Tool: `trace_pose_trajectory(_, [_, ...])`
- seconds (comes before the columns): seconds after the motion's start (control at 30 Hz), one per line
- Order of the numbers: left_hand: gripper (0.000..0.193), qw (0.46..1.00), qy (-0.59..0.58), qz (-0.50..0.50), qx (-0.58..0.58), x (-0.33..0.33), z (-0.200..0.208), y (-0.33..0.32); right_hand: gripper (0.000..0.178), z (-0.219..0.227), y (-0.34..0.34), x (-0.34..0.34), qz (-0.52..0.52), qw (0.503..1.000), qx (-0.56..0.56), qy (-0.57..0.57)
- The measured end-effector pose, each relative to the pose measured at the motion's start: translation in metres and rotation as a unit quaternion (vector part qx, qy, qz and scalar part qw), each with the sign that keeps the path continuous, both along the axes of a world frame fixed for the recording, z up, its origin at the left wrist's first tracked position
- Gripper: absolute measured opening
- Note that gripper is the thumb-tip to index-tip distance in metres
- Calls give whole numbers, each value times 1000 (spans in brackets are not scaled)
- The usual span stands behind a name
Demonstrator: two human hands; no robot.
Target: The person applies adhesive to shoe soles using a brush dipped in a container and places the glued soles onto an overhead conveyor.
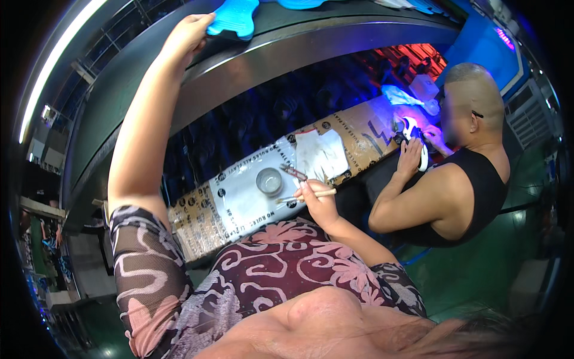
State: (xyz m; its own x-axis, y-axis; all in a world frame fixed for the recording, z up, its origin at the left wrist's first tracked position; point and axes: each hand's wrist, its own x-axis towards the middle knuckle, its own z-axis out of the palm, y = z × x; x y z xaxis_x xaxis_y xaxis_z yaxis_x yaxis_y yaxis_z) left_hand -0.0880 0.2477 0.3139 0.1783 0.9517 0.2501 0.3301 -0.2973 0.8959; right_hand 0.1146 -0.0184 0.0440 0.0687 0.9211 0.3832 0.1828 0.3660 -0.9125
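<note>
My left hand (195,33) is stretched out to the far left, its fingers closed on the edge of a bright blue sole-shaped piece (236,19) at the dark green conveyor belt (134,84). Lower down, my right hand (320,203) grips a thin brush (326,192) with a pale wooden handle, bristles pointing left. Just beyond those fingers is a pair of thread snips (294,172); whether they touch the hand I cannot tell. A small round cup (269,181) stands left of the brush on white printed wrapping (239,206). Behind the snips lies a white cloth glove (323,154).
Taped brown cardboard (194,224) covers the bench. To the right a co-worker (460,179) in a black sleeveless top handles a white and black shoe (411,128) under purple light. The conveyor's metal side (239,70) curves across beyond the bench. More blue pieces (302,3) lie farther along.
</note>
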Motion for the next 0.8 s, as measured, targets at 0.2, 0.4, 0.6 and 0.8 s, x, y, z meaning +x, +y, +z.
trace_pose_trajectory(0.2, [39, 996, 29, 85, 14, 57, -8, 117, 29, -7, -5, -6, -65, 996, -58, 25])
trace_pose_trajectory(0.4, [54, 965, 223, 115, 73, 74, 1, 115, 29, -19, -3, 4, -60, 994, -63, 64])
trace_pose_trajectory(0.6, [35, 972, -136, -3, 192, 17, 1, -36, 31, -21, 6, -9, -36, 995, -73, 64])
trace_pose_trajectory(0.8, [16, 977, 140, 16, 158, -109, -148, -197, 30, -22, 5, -19, -13, 984, -125, 127])
